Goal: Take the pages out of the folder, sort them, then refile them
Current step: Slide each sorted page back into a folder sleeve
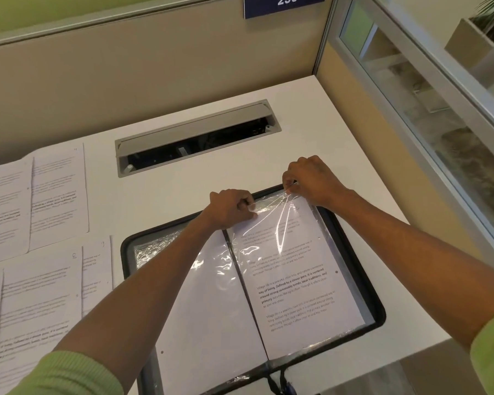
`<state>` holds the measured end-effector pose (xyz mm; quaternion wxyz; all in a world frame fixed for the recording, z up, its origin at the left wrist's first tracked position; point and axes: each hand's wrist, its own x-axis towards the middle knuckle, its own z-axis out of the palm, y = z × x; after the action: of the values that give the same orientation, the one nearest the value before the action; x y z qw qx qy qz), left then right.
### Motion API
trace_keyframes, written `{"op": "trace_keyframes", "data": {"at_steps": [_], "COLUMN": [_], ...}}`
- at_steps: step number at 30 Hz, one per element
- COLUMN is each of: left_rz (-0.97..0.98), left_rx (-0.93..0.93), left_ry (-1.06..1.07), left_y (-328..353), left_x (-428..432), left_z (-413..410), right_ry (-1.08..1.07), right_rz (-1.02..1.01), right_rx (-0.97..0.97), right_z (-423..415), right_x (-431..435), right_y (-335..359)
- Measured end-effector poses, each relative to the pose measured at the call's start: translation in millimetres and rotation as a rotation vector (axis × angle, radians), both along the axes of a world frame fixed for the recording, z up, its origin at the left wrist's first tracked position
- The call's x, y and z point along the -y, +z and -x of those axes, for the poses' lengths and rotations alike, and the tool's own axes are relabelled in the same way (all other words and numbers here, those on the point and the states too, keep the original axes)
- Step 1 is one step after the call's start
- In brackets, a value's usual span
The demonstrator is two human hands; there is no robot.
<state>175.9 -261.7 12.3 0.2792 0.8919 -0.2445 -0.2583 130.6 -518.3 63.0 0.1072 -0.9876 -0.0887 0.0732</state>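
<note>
A black-edged folder lies open on the white desk, with clear plastic sleeves inside. On its right side a printed page sits in a crinkled clear sleeve. My left hand pinches the top edge of that sleeve near the folder's spine. My right hand pinches the sleeve's top right corner and lifts it off the page. A blank page back lies in the left sleeve. Several loose printed pages are spread on the desk to the left.
A grey cable hatch is set into the desk behind the folder, its flap up. Beige partition walls stand behind and to the right, and the desk's edge runs close along the folder's right side. A dark strap hangs from the folder's near edge.
</note>
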Motion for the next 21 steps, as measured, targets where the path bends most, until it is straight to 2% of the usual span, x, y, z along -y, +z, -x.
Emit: {"op": "trace_keyframes", "data": {"at_steps": [7,11,15,18,21], "left_rz": [-0.034,0.019,0.116,0.092,0.052], "left_rx": [0.062,0.295,0.382,0.398,0.399], "left_ry": [-0.046,0.086,0.143,0.098,0.036], "left_y": [6.2,0.2,-23.1,-44.8,-56.7], "left_x": [6.9,4.6,-9.5,-11.7,-6.9], "left_z": [6.0,43.5,110.6,149.0,169.3], "right_ry": [-0.049,-0.220,-0.440,-0.454,-0.432], "right_rz": [-0.016,-0.113,-0.319,-0.385,-0.309], "right_rx": [0.055,0.086,0.240,0.154,0.085], "right_z": [5.1,27.7,100.5,174.8,236.1], "right_x": [1.6,-2.4,-44.4,-105.3,-147.6], "right_y": [-12.1,-23.9,-28.9,-42.1,-72.0]}}
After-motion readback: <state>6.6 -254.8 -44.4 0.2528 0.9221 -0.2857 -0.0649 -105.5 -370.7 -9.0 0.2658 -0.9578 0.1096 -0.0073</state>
